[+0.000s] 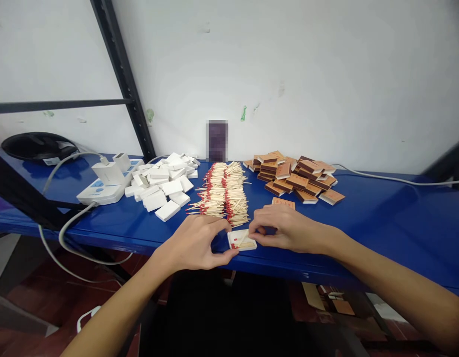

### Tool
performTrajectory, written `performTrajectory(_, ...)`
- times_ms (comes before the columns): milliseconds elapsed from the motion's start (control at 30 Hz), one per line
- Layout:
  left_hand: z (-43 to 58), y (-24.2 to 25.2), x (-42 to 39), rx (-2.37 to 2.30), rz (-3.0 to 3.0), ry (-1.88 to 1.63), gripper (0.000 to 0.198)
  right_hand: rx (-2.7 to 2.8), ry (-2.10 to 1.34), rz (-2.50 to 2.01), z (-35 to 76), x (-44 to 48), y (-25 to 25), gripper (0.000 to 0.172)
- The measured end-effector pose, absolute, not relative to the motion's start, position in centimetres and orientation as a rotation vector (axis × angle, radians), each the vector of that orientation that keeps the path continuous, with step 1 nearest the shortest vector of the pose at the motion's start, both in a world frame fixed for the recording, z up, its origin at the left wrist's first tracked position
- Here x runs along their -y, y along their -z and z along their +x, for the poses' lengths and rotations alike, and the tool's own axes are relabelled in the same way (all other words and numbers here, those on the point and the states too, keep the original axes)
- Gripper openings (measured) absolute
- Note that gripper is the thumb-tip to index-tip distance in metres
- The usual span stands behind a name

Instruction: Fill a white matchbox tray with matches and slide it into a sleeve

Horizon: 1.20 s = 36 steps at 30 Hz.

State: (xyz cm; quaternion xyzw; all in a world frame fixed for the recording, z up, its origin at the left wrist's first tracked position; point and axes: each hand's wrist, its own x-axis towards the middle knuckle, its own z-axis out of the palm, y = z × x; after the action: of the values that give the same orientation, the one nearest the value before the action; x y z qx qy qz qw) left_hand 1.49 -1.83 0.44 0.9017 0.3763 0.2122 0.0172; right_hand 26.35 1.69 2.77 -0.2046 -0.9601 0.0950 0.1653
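A small white matchbox tray (247, 246) lies at the shelf's front edge with a few red-headed matches in it. My left hand (199, 240) grips the tray's left end between thumb and forefinger. At the tray's right side, the fingers of my right hand (283, 228) are pinched on a match (242, 236) whose red head points left over the tray. Just behind the tray is a large heap of loose matches (234, 193) in two rows, red heads towards the left. One orange matchbox sleeve (283, 202) lies partly hidden behind my right hand.
Empty-looking white trays (167, 186) are heaped at the left, and brown-orange matchbox sleeves (296, 181) at the right. A power strip (102, 191) with plugs and white cables stands by the black shelf post (121, 64). Further left lies a black round object (39, 146).
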Motion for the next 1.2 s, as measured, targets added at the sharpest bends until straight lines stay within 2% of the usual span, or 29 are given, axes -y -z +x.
performTrajectory(133, 1.5, -0.4, 1.8, -1.163, 2.807, -0.663, 0.032, 2.716, -0.468, -0.647, 26.0, -1.5, -2.9, 0.017)
performTrajectory(367, 1.5, -0.4, 1.8, -1.150, 2.815, -0.707, 0.030, 2.663, -0.446, -0.650, 25.8, -1.3, -2.7, 0.021)
performTrajectory(567, 1.4, -0.3, 1.8, -1.132, 2.799, -0.718, 0.030, 2.624, -0.577, -0.574, 25.9, -1.3, -2.8, 0.019)
performTrajectory(833, 1.1, -0.5, 2.1, -0.941, 2.828, -0.687, 0.026, 2.635, -0.387, -0.801, 26.2, -2.8, -2.1, 0.012)
performTrajectory(1100, 1.3, -0.6, 2.1, -1.041, 2.803, -0.646, 0.029, 2.644, -0.513, -0.838, 25.6, -3.1, -1.6, 0.017)
performTrajectory(1200, 1.4, -0.6, 2.1, -1.121, 2.789, -0.641, 0.028, 2.526, -0.673, -0.931, 25.7, -2.5, -2.2, 0.020)
